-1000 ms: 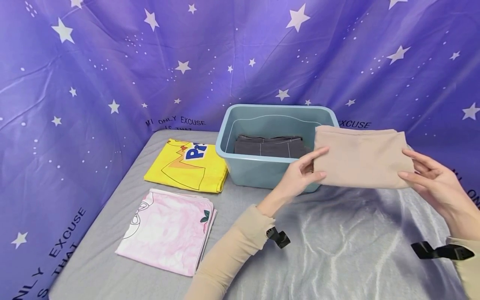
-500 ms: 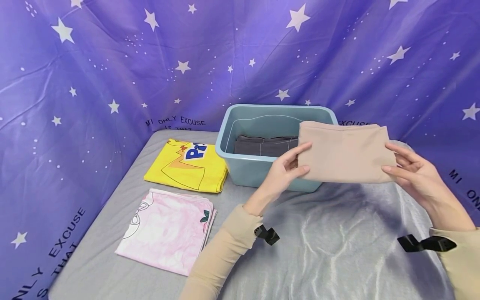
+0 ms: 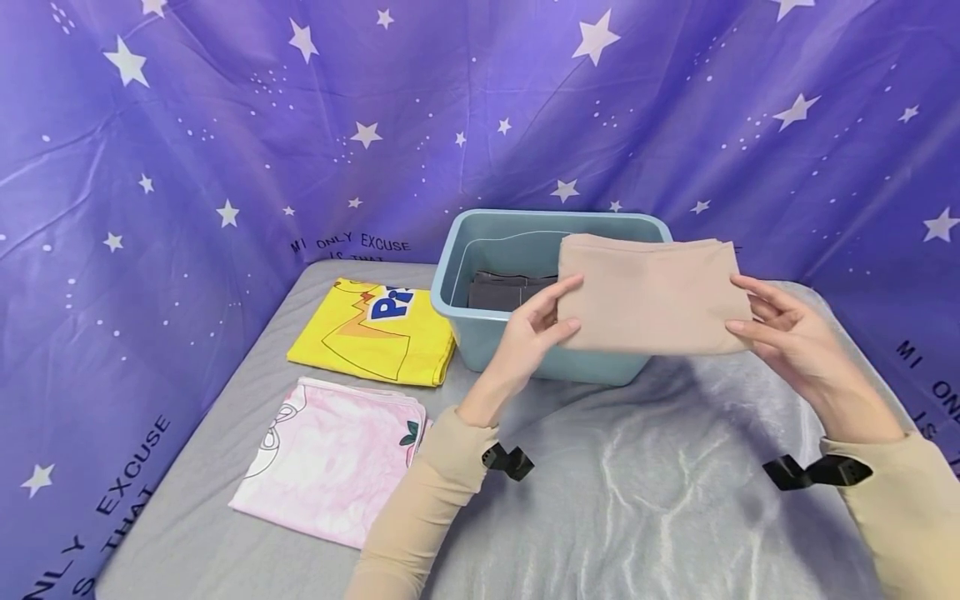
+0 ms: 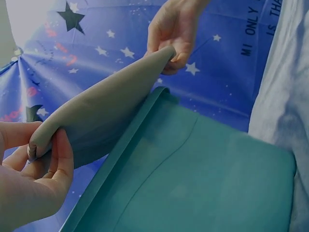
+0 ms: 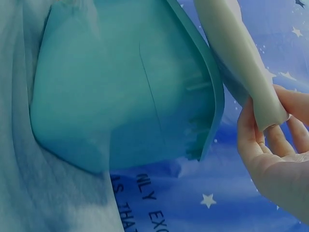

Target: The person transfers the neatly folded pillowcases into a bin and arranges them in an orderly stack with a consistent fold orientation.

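Note:
A folded beige cloth [image 3: 648, 296] is held up by its two short ends, overlapping the right part of the blue-green bin [image 3: 480, 337] in the head view. My left hand [image 3: 532, 325] pinches the left end between thumb and fingers. At the other end my right hand [image 3: 787, 333] pinches it the same way. Both wrist views show the cloth [image 4: 101, 104] close by the bin's rim [image 5: 212, 87]. Inside the bin lies a folded dark grey cloth [image 3: 498, 292] with thin pale lines, partly hidden behind the beige one.
Left of the bin, a folded yellow cloth [image 3: 375, 333] with blue lettering lies on the grey bedcover [image 3: 600, 500]. In front of it is a folded pink and white cloth [image 3: 330, 458], partly covered by my left sleeve. A purple star-printed curtain [image 3: 420, 100] hangs behind.
Both hands have carried the beige cloth leftward and slightly up, from beside the bin's right end to in front of its right half. The other cloths and the bin stay put.

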The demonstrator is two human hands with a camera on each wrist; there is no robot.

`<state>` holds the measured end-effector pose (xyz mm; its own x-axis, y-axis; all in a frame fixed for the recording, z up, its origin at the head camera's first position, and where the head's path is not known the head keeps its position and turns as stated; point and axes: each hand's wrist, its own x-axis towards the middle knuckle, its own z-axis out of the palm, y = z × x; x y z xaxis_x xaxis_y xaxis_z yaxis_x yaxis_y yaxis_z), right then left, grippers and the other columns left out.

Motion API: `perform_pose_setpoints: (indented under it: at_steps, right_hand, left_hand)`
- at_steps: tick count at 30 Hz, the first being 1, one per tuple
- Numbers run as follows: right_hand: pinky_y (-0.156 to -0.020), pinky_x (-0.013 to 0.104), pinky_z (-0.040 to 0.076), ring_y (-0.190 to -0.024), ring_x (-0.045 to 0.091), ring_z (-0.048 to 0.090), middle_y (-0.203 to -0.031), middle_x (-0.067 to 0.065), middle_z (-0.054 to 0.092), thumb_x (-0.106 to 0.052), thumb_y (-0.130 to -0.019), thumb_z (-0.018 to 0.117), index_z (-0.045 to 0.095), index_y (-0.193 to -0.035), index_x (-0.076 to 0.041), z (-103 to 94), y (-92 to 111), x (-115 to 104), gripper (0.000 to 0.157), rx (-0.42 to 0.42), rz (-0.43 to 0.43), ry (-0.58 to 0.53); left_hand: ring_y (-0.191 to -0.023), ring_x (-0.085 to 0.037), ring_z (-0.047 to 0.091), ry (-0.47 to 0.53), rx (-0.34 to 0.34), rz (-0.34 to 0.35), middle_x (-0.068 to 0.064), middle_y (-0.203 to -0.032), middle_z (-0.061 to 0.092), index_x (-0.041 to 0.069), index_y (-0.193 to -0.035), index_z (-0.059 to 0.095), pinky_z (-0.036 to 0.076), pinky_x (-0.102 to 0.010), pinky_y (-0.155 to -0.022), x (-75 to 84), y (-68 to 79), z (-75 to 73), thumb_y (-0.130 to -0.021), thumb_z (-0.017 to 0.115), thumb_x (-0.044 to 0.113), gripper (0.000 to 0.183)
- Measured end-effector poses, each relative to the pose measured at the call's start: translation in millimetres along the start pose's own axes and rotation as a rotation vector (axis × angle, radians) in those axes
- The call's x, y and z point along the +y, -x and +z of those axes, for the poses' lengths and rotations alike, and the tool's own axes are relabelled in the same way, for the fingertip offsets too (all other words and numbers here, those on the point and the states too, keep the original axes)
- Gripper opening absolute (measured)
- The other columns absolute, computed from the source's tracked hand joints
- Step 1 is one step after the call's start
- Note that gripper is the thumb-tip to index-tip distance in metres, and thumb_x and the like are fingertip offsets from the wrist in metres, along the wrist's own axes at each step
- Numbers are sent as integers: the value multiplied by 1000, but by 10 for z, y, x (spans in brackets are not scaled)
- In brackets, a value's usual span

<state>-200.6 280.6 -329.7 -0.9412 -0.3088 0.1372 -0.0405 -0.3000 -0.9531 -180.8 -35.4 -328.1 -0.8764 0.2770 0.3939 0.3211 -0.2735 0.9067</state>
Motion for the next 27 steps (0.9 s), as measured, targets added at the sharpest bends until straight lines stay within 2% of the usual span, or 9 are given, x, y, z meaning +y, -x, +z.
perform_pose_setpoints:
  at_steps: [4, 6, 18, 27]
  right_hand:
    - [-83, 16, 46, -113, 3, 47, -137, -5, 44, 20, -84, 42, 51, -130, -12, 85, -46, 10, 56, -45, -25, -83]
    - [-83, 18, 47, -110, 5, 51, -128, -5, 51, 22, -84, 41, 53, -127, -11, 134, -67, 9, 56, -65, -39, -111]
    - [-77, 19, 48, -101, 8, 55, -119, -3, 57, 19, -84, 45, 54, -126, -14, 398, -165, -15, 55, -47, -9, -92]
    - [-79, 18, 47, -101, 9, 58, -119, -2, 57, 15, -85, 49, 52, -129, -15, 533, -231, -77, 53, -34, 30, -40]
  left_hand:
    - [-105, -5, 51, -14, 21, 12, -17, -137, 44, -4, -133, 42, 41, -19, -89, 28, 18, -70, -87, 53, -7, 48]
    - [-105, -5, 51, -18, 33, 12, -17, -136, 44, -3, -133, 42, 41, -19, -89, 39, 26, -106, -87, 52, -6, 47]
    - [-106, -8, 52, -25, 109, -16, -19, -133, 47, -2, -132, 44, 42, -20, -88, 155, 19, -311, -87, 51, -5, 46]
    - [-101, -7, 55, -6, 167, 7, -25, -130, 48, -7, -129, 45, 44, -20, -84, 187, -26, -409, -86, 50, -9, 43]
